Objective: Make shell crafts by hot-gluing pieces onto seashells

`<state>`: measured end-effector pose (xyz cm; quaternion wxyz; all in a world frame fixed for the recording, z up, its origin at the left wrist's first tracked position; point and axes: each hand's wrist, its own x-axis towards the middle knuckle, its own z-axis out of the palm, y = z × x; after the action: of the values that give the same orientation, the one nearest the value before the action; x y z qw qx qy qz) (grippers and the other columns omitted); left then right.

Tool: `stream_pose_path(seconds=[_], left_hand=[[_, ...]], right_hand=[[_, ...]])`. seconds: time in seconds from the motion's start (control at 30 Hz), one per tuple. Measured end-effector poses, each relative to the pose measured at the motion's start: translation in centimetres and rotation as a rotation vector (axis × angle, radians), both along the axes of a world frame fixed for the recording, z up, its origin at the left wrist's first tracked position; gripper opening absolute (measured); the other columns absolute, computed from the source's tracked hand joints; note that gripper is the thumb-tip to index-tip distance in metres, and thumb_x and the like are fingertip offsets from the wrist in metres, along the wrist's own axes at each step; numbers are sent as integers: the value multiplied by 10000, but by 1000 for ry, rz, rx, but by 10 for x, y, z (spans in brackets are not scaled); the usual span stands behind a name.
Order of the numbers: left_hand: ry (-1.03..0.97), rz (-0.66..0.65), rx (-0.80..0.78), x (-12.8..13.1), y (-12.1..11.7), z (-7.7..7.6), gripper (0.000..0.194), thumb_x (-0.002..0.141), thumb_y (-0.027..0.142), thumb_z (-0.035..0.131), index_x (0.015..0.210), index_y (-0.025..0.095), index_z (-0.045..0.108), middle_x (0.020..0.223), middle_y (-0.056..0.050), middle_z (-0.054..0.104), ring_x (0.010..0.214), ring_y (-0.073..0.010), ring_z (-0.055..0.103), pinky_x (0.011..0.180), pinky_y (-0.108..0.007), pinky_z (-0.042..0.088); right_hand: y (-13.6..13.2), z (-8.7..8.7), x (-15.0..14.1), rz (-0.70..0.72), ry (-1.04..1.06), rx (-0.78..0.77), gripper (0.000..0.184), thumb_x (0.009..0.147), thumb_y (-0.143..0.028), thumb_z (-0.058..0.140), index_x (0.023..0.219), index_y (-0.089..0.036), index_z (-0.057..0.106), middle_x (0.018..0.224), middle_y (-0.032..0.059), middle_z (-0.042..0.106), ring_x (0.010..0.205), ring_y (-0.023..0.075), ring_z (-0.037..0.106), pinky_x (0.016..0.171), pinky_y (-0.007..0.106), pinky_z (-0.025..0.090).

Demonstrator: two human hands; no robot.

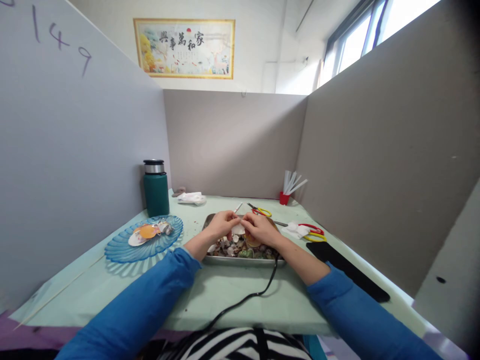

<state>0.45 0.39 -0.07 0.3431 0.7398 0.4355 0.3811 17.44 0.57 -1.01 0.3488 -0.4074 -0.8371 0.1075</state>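
My left hand (222,223) and my right hand (258,227) come together above a metal tray (240,262), fingers closed in a pinch. A pale shell (238,229) shows between and just under the fingertips, and both hands appear to grip it; the exact contact is hidden. Small mixed shells (234,247) fill the tray, with white, brown and greenish ones visible. Behind the left fingertips a thin white stick (238,207) points up to the right; I cannot tell whether it is held. A black cord (247,298) runs from the tray's right front corner toward my lap.
To the left are a blue scalloped plate (116,253) bearing shells and a green bottle (156,192). White tissue (192,198) lies behind. Yellow-and-red-handled pliers (262,211), red-and-yellow scissors (314,233), a red cup (284,199) of white sticks and a black mat (345,270) occupy the right. Grey partitions (236,145) surround the table.
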Motion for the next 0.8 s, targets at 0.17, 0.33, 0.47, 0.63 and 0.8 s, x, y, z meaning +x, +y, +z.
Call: stream_pose_path(seconds=[0.17,0.33,0.47,0.63,0.8], left_hand=[[31,34,4,0,0,0,235,773,376,509,791,142,516,626,31,535,341,-58,497,340,-158,329],[26,19,-10,0,-2,2,234,775,373,519,798,140,521,601,35,529,349,-61,504,354,-156,343],[13,-3,-27,1,-4,2,216,780,355,520,804,140,517,561,41,520,346,-61,503,360,-147,339],[12,-11,-14,0,-2,1,204,778,346,513,793,142,520,549,43,513,343,-67,501,360,-156,340],[32,21,12,0,1,-1,234,775,375,511,800,143,530,582,35,525,349,-66,503,350,-158,322]], right_hand=[[-1,1,0,-11,-9,11,215,871,-324,462,754,-165,549,612,-6,612,577,110,524,543,211,312],[0,0,0,17,2,-8,216,876,-309,444,738,-173,539,610,-10,612,569,108,532,542,210,320],[0,0,0,17,1,-1,207,870,-298,452,733,-172,542,607,-10,610,579,110,532,548,212,321],[0,1,0,1,-7,-5,217,868,-299,455,719,-168,543,599,-14,604,567,106,518,543,211,312],[0,0,0,1,-3,10,223,872,-311,452,728,-171,549,613,-10,609,586,112,524,561,215,319]])
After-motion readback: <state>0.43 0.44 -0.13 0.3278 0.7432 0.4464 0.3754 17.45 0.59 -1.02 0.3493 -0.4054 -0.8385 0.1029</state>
